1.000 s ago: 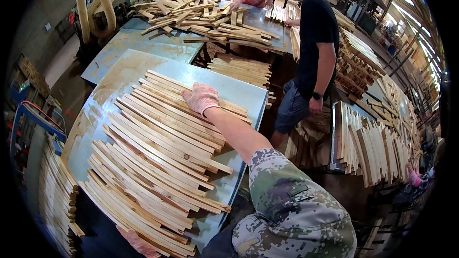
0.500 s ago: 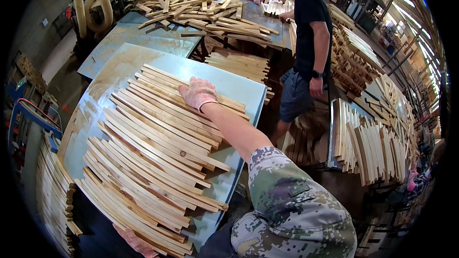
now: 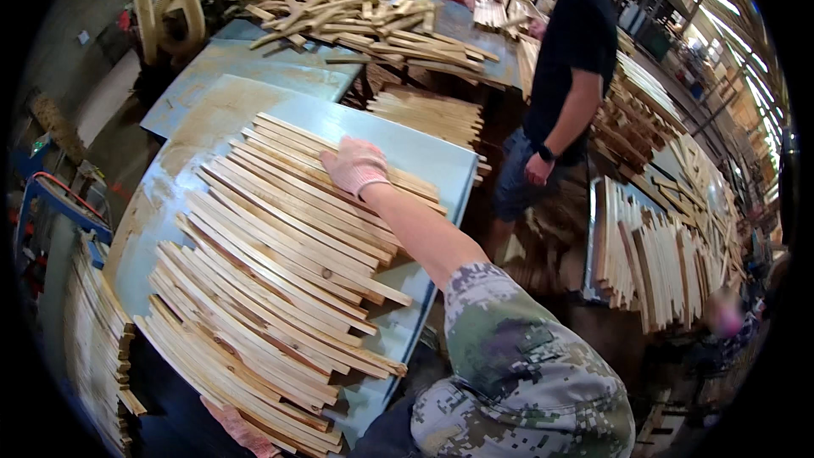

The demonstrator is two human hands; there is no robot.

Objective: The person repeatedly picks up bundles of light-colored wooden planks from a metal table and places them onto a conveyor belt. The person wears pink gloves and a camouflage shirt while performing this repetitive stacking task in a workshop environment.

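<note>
As pink-gloved right hand [image 3: 356,166] rests on long, pale wooden strips [image 3: 280,233], pink-gloved left hand [image 3: 237,429] lies alongside | flat light-blue surface [image 3: 415,143] beneath | grips: cannot tell.

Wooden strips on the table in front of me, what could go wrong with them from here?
Perhaps three things. The strips near the left hand lie close to the edge of the table, so a push that way might tip some off. Their ends are uneven, and one longer strip reaches toward the right edge, where it could get knocked. The right hand is on the far strips, so its fingers might get pinched if strips slide together.
</note>
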